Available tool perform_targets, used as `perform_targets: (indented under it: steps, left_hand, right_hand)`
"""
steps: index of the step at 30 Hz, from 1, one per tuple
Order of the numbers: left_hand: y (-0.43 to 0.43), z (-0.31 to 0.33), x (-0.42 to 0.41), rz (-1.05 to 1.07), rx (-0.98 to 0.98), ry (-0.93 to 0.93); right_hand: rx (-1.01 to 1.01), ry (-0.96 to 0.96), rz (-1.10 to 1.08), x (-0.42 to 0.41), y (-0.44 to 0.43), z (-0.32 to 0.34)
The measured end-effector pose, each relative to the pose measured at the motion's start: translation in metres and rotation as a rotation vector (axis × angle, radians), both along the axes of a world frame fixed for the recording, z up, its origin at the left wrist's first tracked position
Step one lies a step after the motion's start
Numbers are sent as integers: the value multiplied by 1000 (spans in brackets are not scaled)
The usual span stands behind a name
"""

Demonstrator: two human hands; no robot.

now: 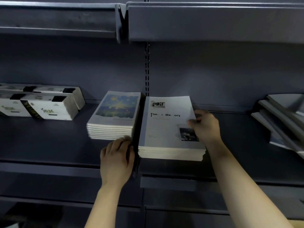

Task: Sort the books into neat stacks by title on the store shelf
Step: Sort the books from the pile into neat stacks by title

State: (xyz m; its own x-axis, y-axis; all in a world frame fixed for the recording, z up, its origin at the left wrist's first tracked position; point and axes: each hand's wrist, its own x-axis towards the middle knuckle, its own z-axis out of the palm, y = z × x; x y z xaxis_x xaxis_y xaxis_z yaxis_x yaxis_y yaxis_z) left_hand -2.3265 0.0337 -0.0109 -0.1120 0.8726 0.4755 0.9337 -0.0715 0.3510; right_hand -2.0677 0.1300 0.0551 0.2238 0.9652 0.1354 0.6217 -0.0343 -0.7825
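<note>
Head view: stack titled Time & Memory lies mid-shelf. Right grip pinches its right edge, thumb on the cover. Left grip presses the left side, fingers bent; closure unclear. We judge these paperbacks floppy, slick and heavy together, so square them from both sides.

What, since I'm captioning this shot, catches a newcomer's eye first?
The white Time & Memory stack sits centred on the shelf, the right hand holding its right edge. Left of it, past a dark divider, lies a starry-covered stack, with the left hand against the divider's front.
</note>
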Motion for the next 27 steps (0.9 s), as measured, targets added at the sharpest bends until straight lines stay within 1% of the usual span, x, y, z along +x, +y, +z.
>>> perform_targets:
  steps: [7, 9, 11, 12, 15, 20, 23, 27]
  left_hand:
    - [-2, 4, 0, -23, -40, -40]
    - [-4, 8, 0, -25, -41, -125]
    - [-7, 15, 4, -11, -9, -225]
    - [-9, 19, 7, -5, 13, -246]
    - [-11, 32, 16, -3, 54, -207]
    - [-2, 57, 46, -51, 38, -81]
    - [4, 67, 78, -107, 6, -17]
    - [9, 76, 126, -193, -22, -12]
  right_hand:
    - [8, 31, -9, 5, 1, -8]
    - [21, 27, -13, 6, 0, -9]
    - [30, 20, -12, 7, -1, -9]
    - [30, 20, -7, 7, -2, -8]
    - [26, 7, 44, 12, -6, -6]
    - [12, -64, 83, 41, -18, 1]
    - [65, -88, 67, 71, -24, 14]
    - [154, -76, 30, 117, -33, 34]
